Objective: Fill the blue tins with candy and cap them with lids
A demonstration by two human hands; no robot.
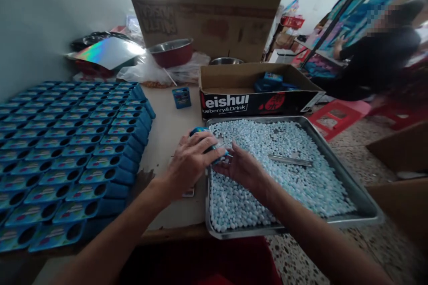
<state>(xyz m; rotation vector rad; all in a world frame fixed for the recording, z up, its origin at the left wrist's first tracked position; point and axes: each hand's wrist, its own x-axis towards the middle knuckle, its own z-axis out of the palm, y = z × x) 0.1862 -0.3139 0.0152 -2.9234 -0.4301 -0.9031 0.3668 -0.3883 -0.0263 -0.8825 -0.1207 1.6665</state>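
Gripping a blue pack [199, 130] with the left hand [192, 153]; that grip is closed around it, fingers draped over the top; pack sits above the near-left part of the metal tray [366, 207], off the worktop [160, 120]; right hand [243, 170] just beside it, palm half turned up, grip loosely curled, thumb raised clear of the fingers; can't tell if it touches the pack or holds anything small; tray carries a spread of pale blue and white pellets [287, 191], metal rod [290, 160] lying on them; left side, rows of blue packs [76, 142] in tight ranks, dark round openings up; further on, single upright pack [181, 98] on the worktop; open carton [257, 106] behind the tray, a few packs inside; red bowl [172, 55], then tall cardboard [214, 13]; another person [377, 60] far right, blurred.
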